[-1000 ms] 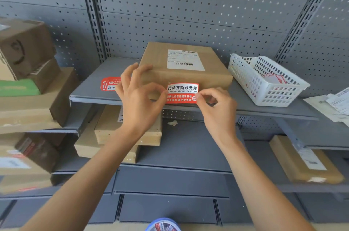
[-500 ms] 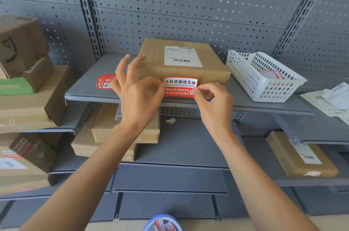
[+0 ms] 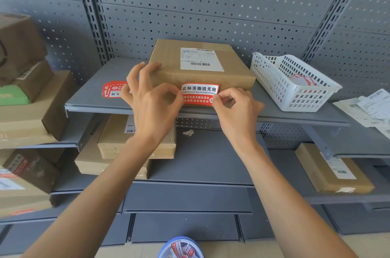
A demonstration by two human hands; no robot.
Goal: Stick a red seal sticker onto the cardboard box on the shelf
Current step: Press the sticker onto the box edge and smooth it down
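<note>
A flat cardboard box [image 3: 168, 61] with a white shipping label lies on the grey shelf [image 3: 95, 97]. A red seal sticker [image 3: 199, 94] with white and black print sits against the box's front face. My left hand [image 3: 152, 101] pinches the sticker's left end between thumb and forefinger, other fingers spread and touching the box's left corner. My right hand [image 3: 238, 108] pinches the sticker's right end. I cannot tell whether the sticker is fully pressed onto the cardboard.
A small pile of red stickers [image 3: 111, 89] lies on the shelf left of the box. A white plastic basket [image 3: 295, 97] stands to the right. Other boxes fill the left stack [image 3: 31, 99] and lower shelves [image 3: 333, 173]. A bin [image 3: 181, 247] with scraps sits below.
The sticker and both hands have moved up slightly against the box's front face. The grip on both ends stays the same.
</note>
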